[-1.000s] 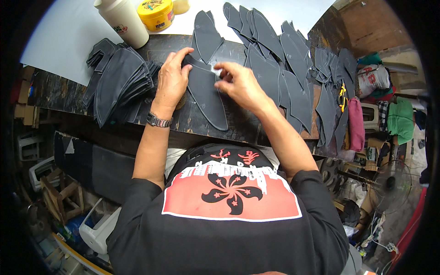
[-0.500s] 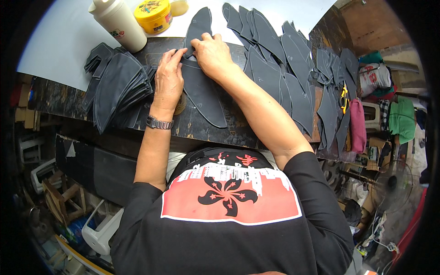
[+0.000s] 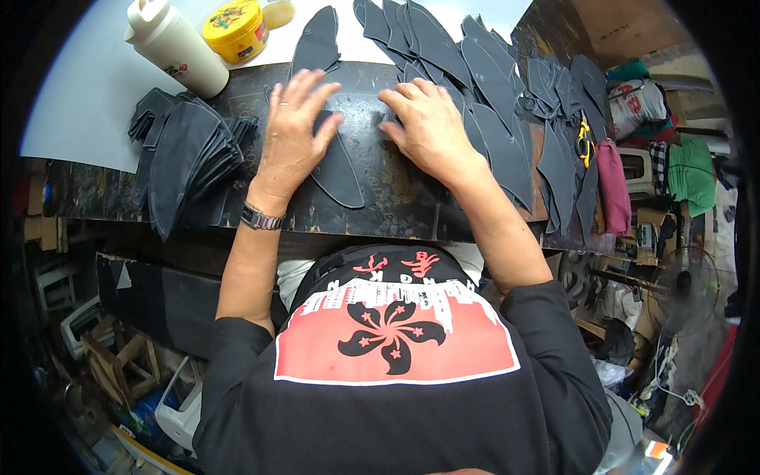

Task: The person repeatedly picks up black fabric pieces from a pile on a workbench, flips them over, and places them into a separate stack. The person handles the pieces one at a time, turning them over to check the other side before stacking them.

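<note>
Above the worktable my left hand is open with its fingers spread, over a black, leaf-shaped cut piece of leather-like sheet. Beyond its fingertips lies another black cut piece; my hand hides whether the two are joined. My right hand is loosely bent, fingers apart, with nothing visible in it. It is nearest the rows of overlapping black pieces on the right. To the left of my left hand is a thick stack of black curved pieces.
A cream bottle and a yellow tub stand at the back left on a white sheet. Yellow-handled scissors lie on black pieces at the right, near a pink cloth roll. A fan stands beyond.
Both hands have come off the black piece they were pinching and moved apart, the right one to the right. My left fingers have spread. The whole view has shifted slightly.
</note>
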Tool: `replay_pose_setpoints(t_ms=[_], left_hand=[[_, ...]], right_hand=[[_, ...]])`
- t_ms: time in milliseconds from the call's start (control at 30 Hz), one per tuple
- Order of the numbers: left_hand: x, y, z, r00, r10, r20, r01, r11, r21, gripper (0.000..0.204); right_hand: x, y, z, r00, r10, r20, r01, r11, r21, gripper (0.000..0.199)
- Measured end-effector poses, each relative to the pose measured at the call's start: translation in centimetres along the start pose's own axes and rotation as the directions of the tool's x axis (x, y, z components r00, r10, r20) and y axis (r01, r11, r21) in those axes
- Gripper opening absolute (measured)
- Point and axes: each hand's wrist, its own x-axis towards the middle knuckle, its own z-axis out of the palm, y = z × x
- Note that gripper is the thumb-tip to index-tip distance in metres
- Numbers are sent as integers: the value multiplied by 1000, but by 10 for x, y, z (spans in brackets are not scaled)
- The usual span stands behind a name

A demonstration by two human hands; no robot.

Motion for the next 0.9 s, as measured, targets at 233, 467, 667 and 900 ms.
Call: replay_pose_setpoints(t_ms=[233,467,667,900], left_hand=[[-6,6,9,941,-20,337,-6,997,76,46],[-5,3,-4,902,-95,420,62,994,92,45],[27,8,3,925,-120,361,163,982,-91,37],[105,-3,79,825,-435,361,564,608,-558,99]], right_hand=[[-34,18,8,995,30,100,-15,989,-148,42],[-48,28,-5,991,20,133,-4,992,-124,45],[-54,28,-5,988,41,146,-21,990,-137,47],[-61,27,-3,969,198,-149,-188,979,82,71]])
